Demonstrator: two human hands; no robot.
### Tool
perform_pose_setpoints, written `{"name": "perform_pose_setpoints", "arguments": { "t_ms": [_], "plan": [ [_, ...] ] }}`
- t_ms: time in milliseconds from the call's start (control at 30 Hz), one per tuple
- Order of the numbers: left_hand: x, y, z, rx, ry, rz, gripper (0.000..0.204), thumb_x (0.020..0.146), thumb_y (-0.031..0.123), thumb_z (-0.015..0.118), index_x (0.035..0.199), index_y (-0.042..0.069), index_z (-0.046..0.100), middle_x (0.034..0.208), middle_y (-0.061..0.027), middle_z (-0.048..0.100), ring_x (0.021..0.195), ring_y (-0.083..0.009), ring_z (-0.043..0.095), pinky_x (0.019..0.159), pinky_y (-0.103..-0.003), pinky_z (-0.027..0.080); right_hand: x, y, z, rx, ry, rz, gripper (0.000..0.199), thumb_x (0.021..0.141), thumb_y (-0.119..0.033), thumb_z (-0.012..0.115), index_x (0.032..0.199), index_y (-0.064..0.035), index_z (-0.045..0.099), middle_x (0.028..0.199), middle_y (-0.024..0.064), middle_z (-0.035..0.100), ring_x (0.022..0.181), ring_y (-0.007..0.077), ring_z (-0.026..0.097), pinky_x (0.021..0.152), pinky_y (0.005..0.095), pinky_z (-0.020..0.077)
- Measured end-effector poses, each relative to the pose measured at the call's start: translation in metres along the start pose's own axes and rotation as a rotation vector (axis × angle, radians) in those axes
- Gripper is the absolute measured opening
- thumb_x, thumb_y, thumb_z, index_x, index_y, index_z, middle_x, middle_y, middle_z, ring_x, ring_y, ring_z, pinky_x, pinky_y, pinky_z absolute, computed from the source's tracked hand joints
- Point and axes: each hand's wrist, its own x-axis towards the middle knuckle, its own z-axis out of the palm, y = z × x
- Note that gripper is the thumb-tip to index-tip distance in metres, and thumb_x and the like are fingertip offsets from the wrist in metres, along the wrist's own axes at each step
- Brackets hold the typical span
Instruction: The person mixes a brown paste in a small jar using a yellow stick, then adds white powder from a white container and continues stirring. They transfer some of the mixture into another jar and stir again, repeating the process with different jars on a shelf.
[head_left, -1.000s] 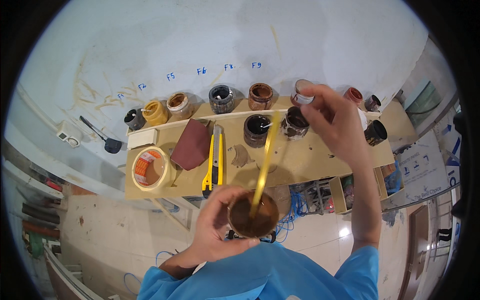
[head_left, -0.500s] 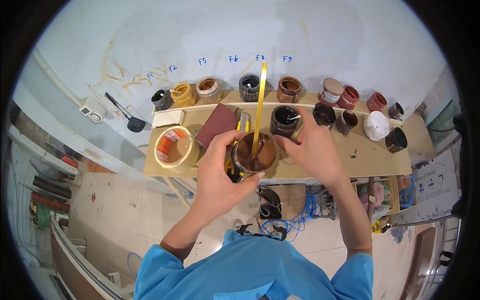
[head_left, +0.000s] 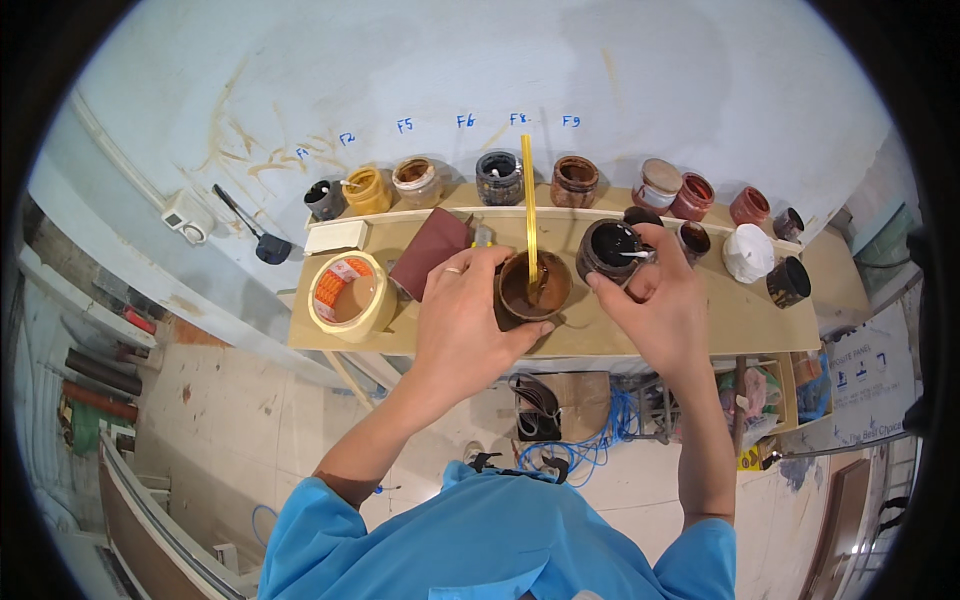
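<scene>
My left hand [head_left: 462, 320] is wrapped around a small brown paint pot [head_left: 533, 288], holding it over the wooden shelf [head_left: 620, 332]. A long yellow stick [head_left: 529, 210] stands in the pot, leaning toward the wall. My right hand [head_left: 655, 305] grips a dark pot of black paint [head_left: 608, 250] just to the right, and a thin white stirrer [head_left: 634, 254] lies across its mouth under my fingers.
A roll of masking tape [head_left: 346, 293], a dark red sanding sheet [head_left: 430, 250] and a white block [head_left: 335, 236] lie on the shelf's left. A row of open paint jars [head_left: 498, 177] lines the wall, with more jars and a white lid [head_left: 748, 252] at right. Below the shelf are blue cables [head_left: 585, 445].
My left hand lifted the brown pot from chest height to the shelf. My right hand came back from the far jars and closed on the black paint pot.
</scene>
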Motion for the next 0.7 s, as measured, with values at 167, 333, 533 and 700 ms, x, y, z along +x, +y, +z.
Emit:
{"name": "perform_pose_setpoints", "arguments": {
  "t_ms": [167,333,533,700],
  "plan": [
    [0.011,0.007,0.011,-0.016,-0.080,-0.012,0.082,0.073,0.032,0.098,0.137,0.000,0.059,0.123,-0.0204,0.072,0.122,-0.0426,0.065,0.106,-0.049,0.048,-0.012,0.000,-0.016,0.001,0.050,-0.153,0.064,0.083,-0.020,0.090,0.134,0.0024,0.058,0.060,0.0045,0.061,0.053,0.0140,0.060,0.052,0.0325,0.0452],
    [0.020,0.008,0.013,-0.010,-0.136,-0.029,0.088,0.072,0.036,0.099,0.140,-0.003,0.057,0.119,-0.0236,0.074,0.120,-0.0418,0.067,0.106,-0.049,0.047,-0.021,-0.005,-0.010,0.046,0.001,-0.173,0.065,0.084,-0.020,0.091,0.136,-0.0014,0.055,0.057,0.0021,0.060,0.050,0.0099,0.056,0.052,0.0293,0.0436],
    [0.009,0.010,-0.012,-0.238,-0.030,-0.078,0.094,0.070,0.022,0.101,0.152,0.010,0.056,0.146,-0.0190,0.061,0.136,-0.0379,0.057,0.115,-0.050,0.045,-0.027,-0.024,-0.005,0.122,-0.118,-0.167,0.068,0.084,-0.031,0.090,0.135,-0.0016,0.055,0.065,0.0078,0.066,0.057,0.0263,0.070,0.055,0.0398,0.0537],
    [0.008,0.007,-0.032,-0.401,-0.094,0.076,0.087,0.066,0.014,0.100,0.145,0.010,0.063,0.137,-0.0128,0.067,0.131,-0.0354,0.060,0.110,-0.047,0.049,-0.027,-0.030,0.005,0.213,-0.187,-0.222,0.068,0.085,-0.023,0.090,0.138,-0.0011,0.055,0.062,0.0070,0.067,0.056,0.0161,0.066,0.056,0.0321,0.0504]
  ]
}}
